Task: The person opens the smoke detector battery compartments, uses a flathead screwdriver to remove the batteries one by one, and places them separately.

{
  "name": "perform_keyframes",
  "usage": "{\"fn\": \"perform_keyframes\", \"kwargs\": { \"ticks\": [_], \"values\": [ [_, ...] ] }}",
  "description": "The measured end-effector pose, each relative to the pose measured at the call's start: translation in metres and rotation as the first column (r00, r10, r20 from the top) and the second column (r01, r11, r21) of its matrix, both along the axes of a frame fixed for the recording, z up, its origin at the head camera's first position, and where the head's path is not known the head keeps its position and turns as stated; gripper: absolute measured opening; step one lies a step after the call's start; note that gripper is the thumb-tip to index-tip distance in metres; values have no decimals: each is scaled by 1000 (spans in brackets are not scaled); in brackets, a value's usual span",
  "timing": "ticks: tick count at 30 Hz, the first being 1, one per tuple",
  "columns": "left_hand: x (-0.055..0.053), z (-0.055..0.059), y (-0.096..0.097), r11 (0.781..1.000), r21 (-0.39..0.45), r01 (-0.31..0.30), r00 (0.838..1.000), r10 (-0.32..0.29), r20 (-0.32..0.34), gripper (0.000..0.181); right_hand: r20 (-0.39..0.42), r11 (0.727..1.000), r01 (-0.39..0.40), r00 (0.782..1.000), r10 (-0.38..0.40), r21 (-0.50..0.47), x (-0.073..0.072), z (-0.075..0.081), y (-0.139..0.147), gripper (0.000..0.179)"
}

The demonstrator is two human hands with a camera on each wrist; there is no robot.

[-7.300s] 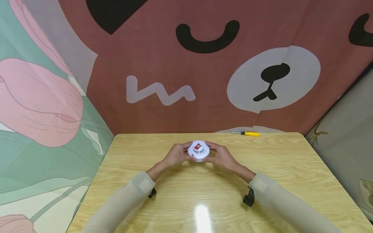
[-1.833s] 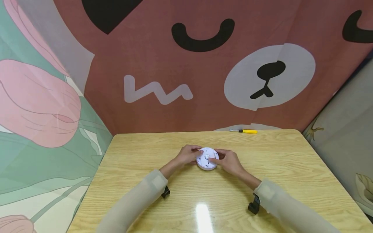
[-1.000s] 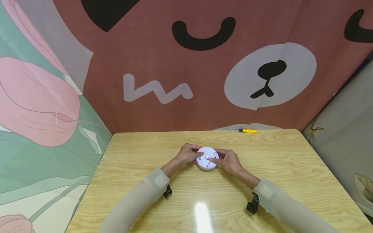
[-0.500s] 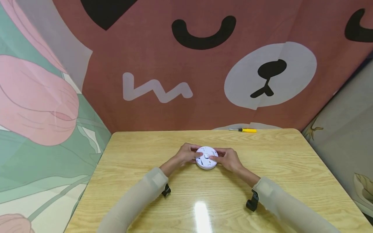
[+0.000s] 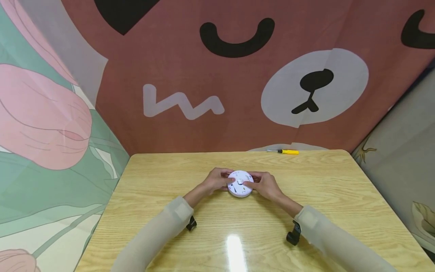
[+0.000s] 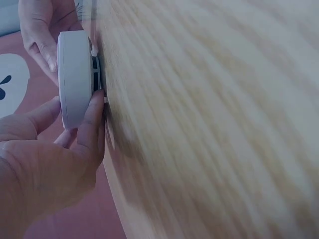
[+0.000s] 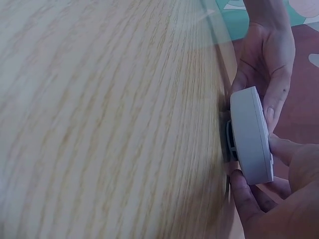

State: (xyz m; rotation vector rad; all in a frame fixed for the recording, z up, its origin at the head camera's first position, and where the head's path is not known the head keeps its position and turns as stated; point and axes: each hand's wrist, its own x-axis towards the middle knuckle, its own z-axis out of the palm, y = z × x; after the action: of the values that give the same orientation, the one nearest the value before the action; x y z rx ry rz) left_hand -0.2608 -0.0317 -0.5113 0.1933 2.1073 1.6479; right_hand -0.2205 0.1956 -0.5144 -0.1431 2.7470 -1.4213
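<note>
A round white smoke detector [image 5: 239, 192] is held between both hands, its flat back with slots and small markings facing up. My left hand [image 5: 214, 180] grips the left side, thumb on the back and fingers beneath the rim. On the right side my right hand [image 5: 269, 186] pinches it the same way, thumb near the centre. Seen edge-on in the left wrist view, the detector [image 6: 75, 82] has its vented dome turned down close over the table. The right wrist view shows a thin seam round the detector's side [image 7: 249, 137] near the back face.
A screwdriver [image 5: 289, 152] with a yellow handle lies along the far edge of the wood-grain table [image 5: 163, 245]. Behind the table hangs a brown cloth [image 5: 238, 83] printed with a bear face; patterned cloths stand at both sides.
Several seconds ago the detector's dome and red label faced up; now it is turned over. Over the last second the markings on its back have rotated, while both hands keep their grip.
</note>
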Motion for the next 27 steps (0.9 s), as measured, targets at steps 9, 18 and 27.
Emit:
{"fn": "perform_keyframes", "kwargs": {
  "ticks": [9, 18, 27],
  "values": [
    [1, -3, -13, 985, 149, 86, 995, -93, 43, 55, 4, 999, -26, 1000, 25, 28, -1, 2, -2, 46],
    [2, -2, -20, 962, 139, 234, 972, -229, -50, 71, -93, 991, -36, 995, 48, 131, 1, 6, 0, 51],
    [1, -4, -20, 959, 135, 247, 968, -241, -65, 75, -309, 968, -12, 947, 92, 251, 5, 12, -10, 59]
  ]
}}
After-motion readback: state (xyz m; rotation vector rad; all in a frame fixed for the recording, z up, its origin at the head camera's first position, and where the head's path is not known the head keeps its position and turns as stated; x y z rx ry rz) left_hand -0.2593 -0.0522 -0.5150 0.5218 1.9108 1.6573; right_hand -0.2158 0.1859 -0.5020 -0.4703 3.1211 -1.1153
